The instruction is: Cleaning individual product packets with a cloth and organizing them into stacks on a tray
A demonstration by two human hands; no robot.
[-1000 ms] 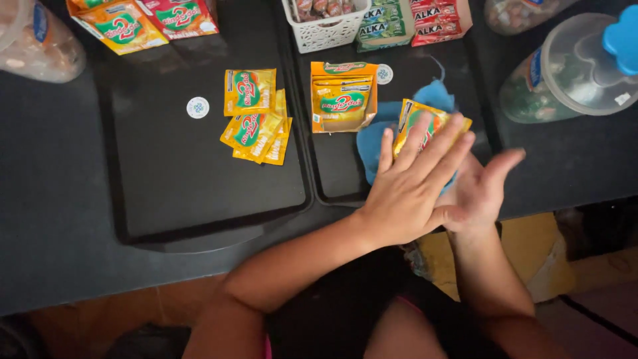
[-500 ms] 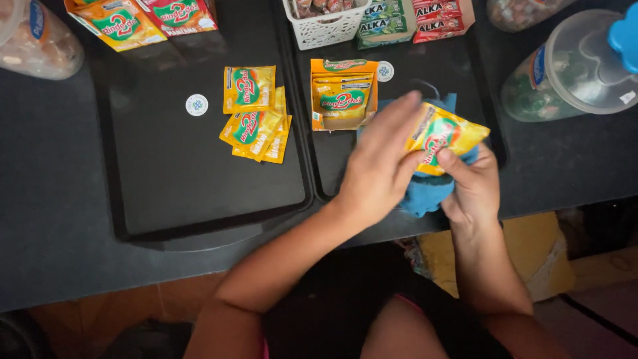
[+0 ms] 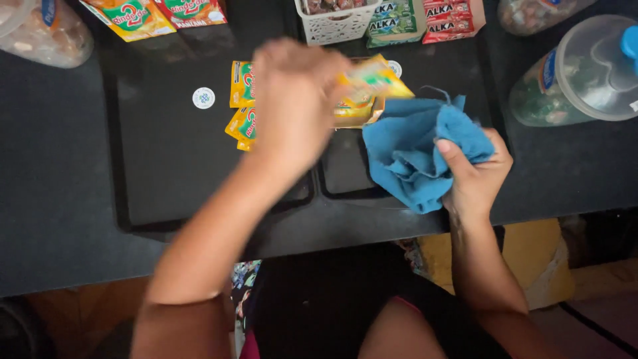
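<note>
Blue cloth (image 3: 415, 156): soft, crumpled terry, bunched in my right hand (image 3: 475, 176) over the right black tray (image 3: 345, 189). Yellow sachet (image 3: 375, 78): glossy, flat, pinched in my blurred left hand (image 3: 296, 100) above the trays. Further sachets (image 3: 240, 106) on left tray (image 3: 166, 173). Beyond: white lattice basket (image 3: 335, 26), contents unclear; clear lidded jar (image 3: 585, 73) of sweets.

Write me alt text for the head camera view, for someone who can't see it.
Seen from above, a person's left hand holds a yellow sachet over a black tray while the right hand grips a bunched blue cloth. More yellow sachets lie on the tray, with a lidded plastic jar at the right.
</note>
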